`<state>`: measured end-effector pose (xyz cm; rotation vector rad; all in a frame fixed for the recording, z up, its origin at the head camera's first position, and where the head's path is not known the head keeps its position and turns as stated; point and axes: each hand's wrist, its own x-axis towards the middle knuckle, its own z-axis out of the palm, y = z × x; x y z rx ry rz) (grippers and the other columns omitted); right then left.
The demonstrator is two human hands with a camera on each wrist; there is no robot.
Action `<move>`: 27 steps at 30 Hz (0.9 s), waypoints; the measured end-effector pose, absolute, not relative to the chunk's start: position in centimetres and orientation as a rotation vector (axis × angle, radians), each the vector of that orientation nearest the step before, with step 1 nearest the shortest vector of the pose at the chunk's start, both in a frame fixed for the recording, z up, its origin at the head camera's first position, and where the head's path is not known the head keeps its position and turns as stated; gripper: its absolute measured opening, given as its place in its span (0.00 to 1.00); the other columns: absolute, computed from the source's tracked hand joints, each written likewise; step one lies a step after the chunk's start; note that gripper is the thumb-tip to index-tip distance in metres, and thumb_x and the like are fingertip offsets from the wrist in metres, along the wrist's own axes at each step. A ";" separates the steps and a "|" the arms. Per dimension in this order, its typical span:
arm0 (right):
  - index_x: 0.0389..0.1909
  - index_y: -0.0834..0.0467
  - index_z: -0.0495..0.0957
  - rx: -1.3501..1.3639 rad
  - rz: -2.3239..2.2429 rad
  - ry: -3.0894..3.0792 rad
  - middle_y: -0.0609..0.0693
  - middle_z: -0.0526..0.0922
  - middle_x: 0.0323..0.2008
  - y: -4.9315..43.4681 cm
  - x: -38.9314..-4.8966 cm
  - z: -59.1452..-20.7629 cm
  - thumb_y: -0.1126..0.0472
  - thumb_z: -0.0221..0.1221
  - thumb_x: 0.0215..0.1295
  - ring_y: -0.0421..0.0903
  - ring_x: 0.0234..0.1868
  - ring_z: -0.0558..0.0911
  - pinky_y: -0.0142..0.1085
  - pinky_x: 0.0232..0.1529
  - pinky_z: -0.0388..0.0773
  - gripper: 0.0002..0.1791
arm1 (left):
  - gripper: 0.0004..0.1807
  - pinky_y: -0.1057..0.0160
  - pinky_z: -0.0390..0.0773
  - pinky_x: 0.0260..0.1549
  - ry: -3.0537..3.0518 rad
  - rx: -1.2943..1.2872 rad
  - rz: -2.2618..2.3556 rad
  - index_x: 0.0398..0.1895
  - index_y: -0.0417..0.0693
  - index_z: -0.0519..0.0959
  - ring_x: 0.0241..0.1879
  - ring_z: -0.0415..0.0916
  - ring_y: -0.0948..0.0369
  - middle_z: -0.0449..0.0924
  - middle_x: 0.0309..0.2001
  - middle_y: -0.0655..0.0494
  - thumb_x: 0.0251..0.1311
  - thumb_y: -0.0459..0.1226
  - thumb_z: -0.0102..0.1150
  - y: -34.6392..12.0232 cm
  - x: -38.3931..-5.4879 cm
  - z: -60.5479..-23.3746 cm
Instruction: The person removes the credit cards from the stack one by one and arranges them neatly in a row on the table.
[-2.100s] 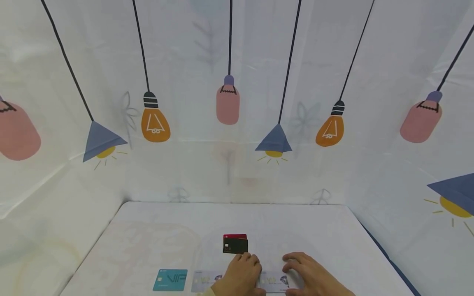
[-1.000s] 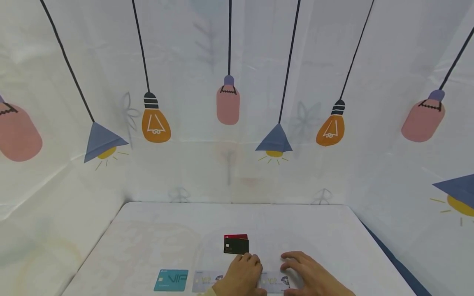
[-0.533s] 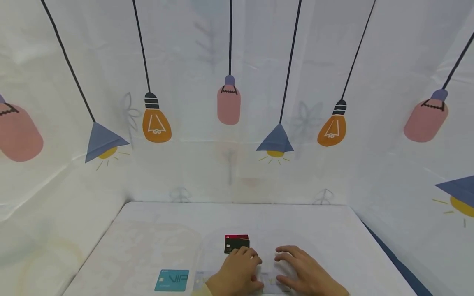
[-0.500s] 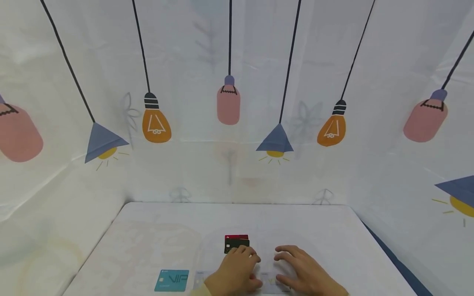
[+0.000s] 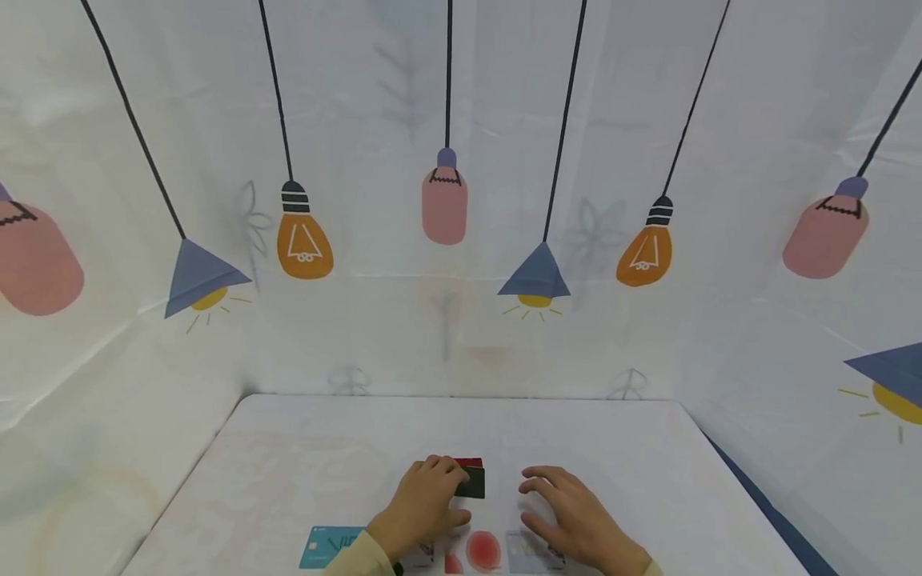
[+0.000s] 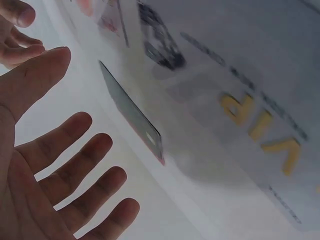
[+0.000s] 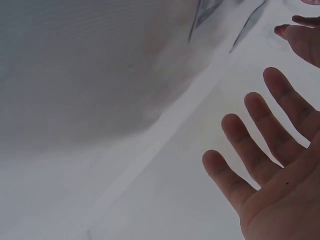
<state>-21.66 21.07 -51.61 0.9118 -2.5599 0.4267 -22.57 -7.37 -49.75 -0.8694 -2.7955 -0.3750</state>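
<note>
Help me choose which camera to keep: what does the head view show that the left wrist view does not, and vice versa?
Only head: the printed lamps and teal card.

Only left wrist: the palm side of the left hand.

Both: that hand, the right hand, the dark card, the red card under it, and a grey card.

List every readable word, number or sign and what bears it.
"VIP": yellow, on a pale grey rectangular card.
"VI", next letter partly covered: on a teal rectangular card.
Too blurred to read: both cards' small print; lettering on the rightmost pale grey rectangular card.
</note>
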 end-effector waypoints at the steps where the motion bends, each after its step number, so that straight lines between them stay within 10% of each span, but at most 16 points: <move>1: 0.47 0.45 0.81 0.900 0.428 -2.577 0.43 0.80 0.56 20.9 -21.7 -51.6 0.49 0.73 0.57 0.42 0.56 0.78 0.48 0.53 0.81 0.18 | 0.22 0.52 0.78 0.50 -2.794 -0.862 -0.380 0.46 0.53 0.84 0.51 0.77 0.55 0.80 0.47 0.59 0.52 0.52 0.74 -7.6 -22.7 -49.8; 27: 0.53 0.50 0.81 0.946 0.406 -2.804 0.49 0.78 0.60 16.3 -25.5 -51.0 0.42 0.69 0.61 0.50 0.61 0.76 0.52 0.61 0.74 0.24 | 0.28 0.45 0.77 0.49 -2.936 -0.741 -0.362 0.49 0.51 0.84 0.48 0.76 0.51 0.80 0.47 0.53 0.46 0.53 0.75 -10.6 -26.5 -50.4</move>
